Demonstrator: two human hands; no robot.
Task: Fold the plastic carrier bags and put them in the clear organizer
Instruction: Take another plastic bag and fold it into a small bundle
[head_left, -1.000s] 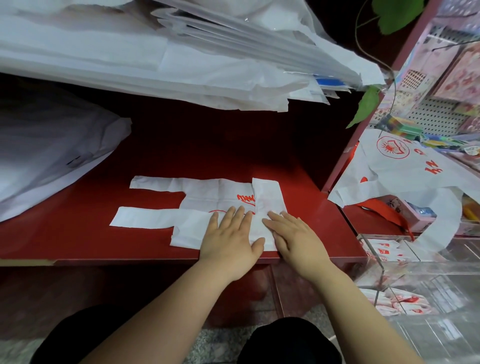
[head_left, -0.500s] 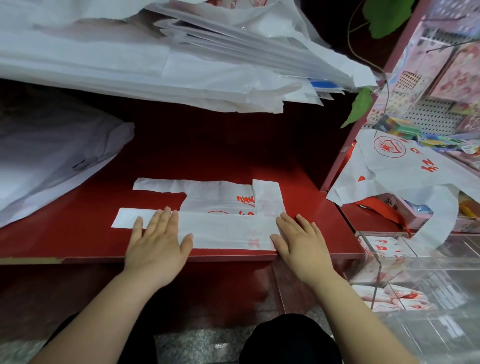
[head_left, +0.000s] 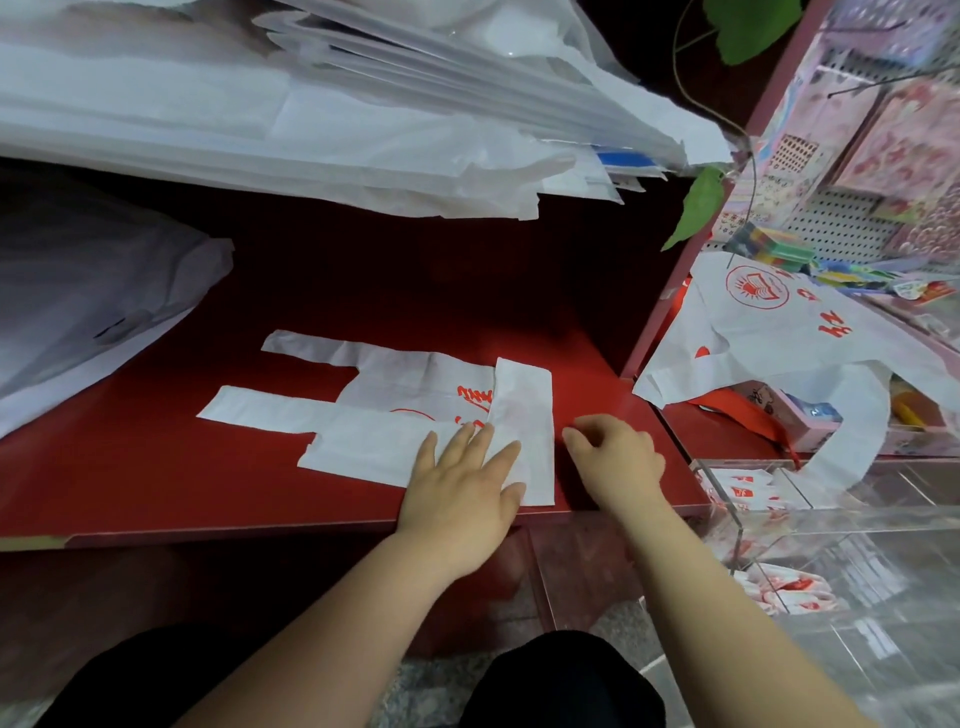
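Note:
A white carrier bag (head_left: 395, 384) with red print lies flat on the red shelf (head_left: 156, 467). Its two handles point left and its right end is folded over into a strip. My left hand (head_left: 462, 483) presses flat on the bag's near part, fingers straight, with the fingertips at the fold. Just right of the folded strip, my right hand (head_left: 618, 462) rests on the shelf with its fingers curled, and a thin gap of red shows between it and the bag. The clear organizer (head_left: 831, 519) stands at the lower right with folded bags (head_left: 743, 488) inside.
Another unfolded printed bag (head_left: 779, 332) is draped over goods on the right counter. A thick stack of white bags (head_left: 311, 119) overhangs the shelf from above. A greyish bag (head_left: 88, 291) lies at the left. A green leaf (head_left: 696, 208) hangs by the red side post.
My left hand slid from the near handle back right onto the bag's body by the fold. My right hand came off the bag's end and curled beside it.

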